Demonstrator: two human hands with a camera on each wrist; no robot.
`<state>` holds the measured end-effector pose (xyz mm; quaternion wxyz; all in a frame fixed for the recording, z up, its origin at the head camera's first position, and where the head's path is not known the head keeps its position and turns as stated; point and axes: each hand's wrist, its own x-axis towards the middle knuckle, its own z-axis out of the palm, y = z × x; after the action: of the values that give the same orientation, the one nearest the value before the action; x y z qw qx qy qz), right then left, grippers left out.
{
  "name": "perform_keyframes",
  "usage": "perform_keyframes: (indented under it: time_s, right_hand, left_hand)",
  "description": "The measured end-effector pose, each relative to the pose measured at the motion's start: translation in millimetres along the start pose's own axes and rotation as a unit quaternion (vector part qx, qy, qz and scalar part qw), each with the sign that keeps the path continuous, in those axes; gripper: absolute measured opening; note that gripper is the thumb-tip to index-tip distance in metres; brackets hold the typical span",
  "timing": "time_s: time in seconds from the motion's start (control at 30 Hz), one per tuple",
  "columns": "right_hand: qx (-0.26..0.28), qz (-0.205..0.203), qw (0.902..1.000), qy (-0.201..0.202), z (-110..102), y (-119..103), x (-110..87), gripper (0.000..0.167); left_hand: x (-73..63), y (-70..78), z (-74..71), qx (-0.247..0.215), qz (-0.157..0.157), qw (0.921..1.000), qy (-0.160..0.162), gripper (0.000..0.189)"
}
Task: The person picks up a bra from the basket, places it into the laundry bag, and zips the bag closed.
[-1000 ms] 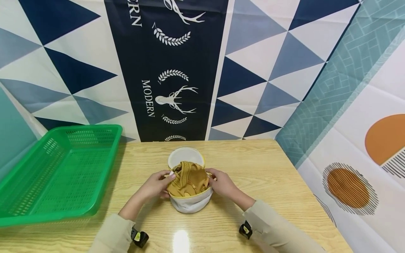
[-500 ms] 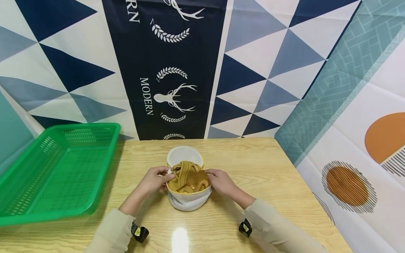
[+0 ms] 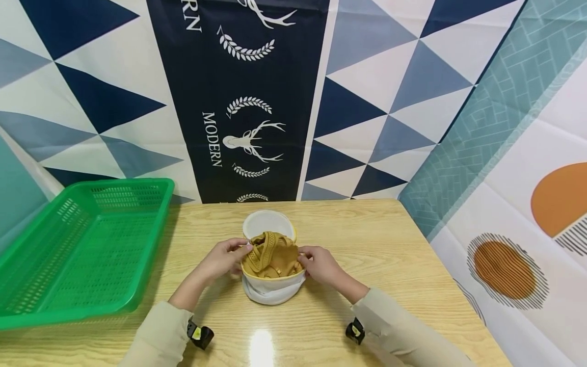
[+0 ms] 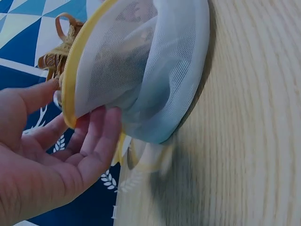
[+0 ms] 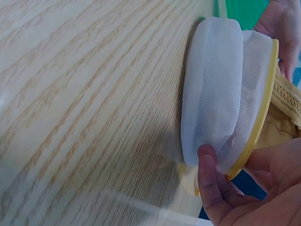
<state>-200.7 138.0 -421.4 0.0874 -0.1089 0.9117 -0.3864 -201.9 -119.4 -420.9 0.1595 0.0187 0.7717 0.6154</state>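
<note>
Probably packing | left hand (image 3: 223, 259) and right hand (image 3: 323, 264) pinch opposite sides of mesh bag (image 3: 273, 291) | yellow garment (image 3: 285, 256) bulges above rim | next, likely: tuck it down, close lid (image 3: 268, 225)

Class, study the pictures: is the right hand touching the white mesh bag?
Touching. The right wrist view shows it: the right hand has a fingertip against the side of the white mesh bag.

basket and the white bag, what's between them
In the head view, the left hand lies between the basket and the bag, touching the bag; table shows between hand and basket.
</note>
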Motion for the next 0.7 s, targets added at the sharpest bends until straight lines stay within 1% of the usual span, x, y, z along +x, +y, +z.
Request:
perform_keyframes:
  time_s: [0.07, 0.13, 0.2, 0.27, 0.33, 0.4, 0.5, 0.63, 0.7]
  right_hand:
    - [-0.004, -0.005, 1.0, 0.001, 0.0, 0.0, -0.6, 0.023]
    - [-0.003, -0.006, 1.0, 0.003, 0.2, -0.4, -0.7, 0.023]
    - [0.006, 0.007, 1.0, 0.001, 0.5, -1.3, -0.2, 0.025]
    - [0.02, 0.024, 0.9995, -0.001, 0.3, -2.7, 0.2, 0.029]
    - [0.034, 0.046, 0.9984, -0.004, -0.3, -4.2, 1.0, 0.03]
    - [0.044, 0.064, 0.997, -0.007, -1.3, -5.7, 1.8, 0.034]
    - [0.049, 0.078, 0.9957, -0.013, -2.7, -7.4, 3.1, 0.049]
    - [0.044, 0.077, 0.996, -0.013, -2.9, -9.0, 4.6, 0.064]
    - [0.036, 0.077, 0.9963, -0.01, -2.9, -10.5, 5.0, 0.064]
  left_hand:
    - [-0.2, 0.6, -1.4, -0.007, -0.012, 0.9998, -0.013, 0.048]
    - [0.0, 0.7, -2.1, -0.005, -0.016, 0.9997, -0.017, 0.047]
    - [-0.4, 0.4, -1.8, 0.006, -0.008, 0.9998, -0.018, 0.047]
    - [-1.0, 1.2, -0.6, 0.016, 0.003, 0.9998, -0.011, 0.046]
    - [-1.3, 1.6, 0.7, 0.026, 0.013, 0.9996, -0.006, 0.045]
    - [-1.4, 2.4, 2.1, 0.033, 0.02, 0.9992, 0.003, 0.042]
    - [-1.1, 2.9, 3.6, 0.039, 0.025, 0.9989, 0.011, 0.038]
    - [-2.0, 2.7, 5.1, 0.056, 0.031, 0.9977, 0.022, 0.032]
    - [-2.0, 2.1, 5.6, 0.07, 0.037, 0.9965, 0.029, 0.028]
